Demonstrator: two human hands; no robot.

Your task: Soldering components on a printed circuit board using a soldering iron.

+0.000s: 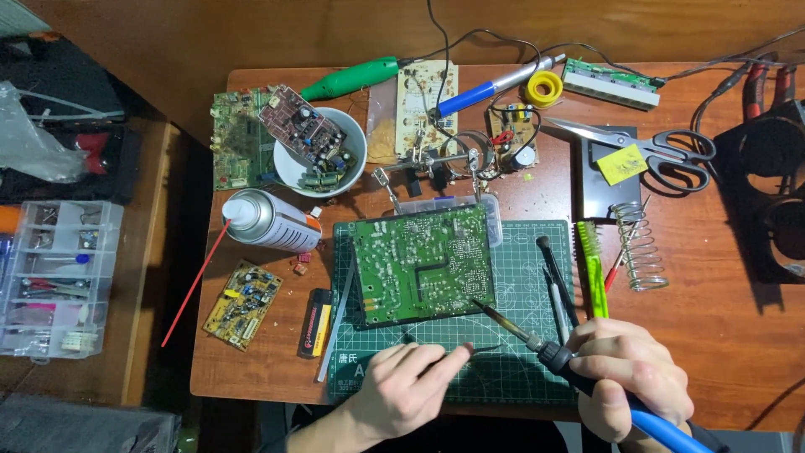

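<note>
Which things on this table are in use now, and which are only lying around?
In use:
- large green circuit board
- blue-handled soldering iron in right hand
- thin dark tweezers in left hand

Lying about:
- silver spray can
- steel scissors
- white bowl
- small yellow circuit board

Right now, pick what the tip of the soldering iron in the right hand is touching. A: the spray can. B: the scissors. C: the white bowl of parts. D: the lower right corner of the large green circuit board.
D: the right hand holds the soldering iron with its tip at the lower right corner of the large green circuit board propped on the cutting mat.
</note>
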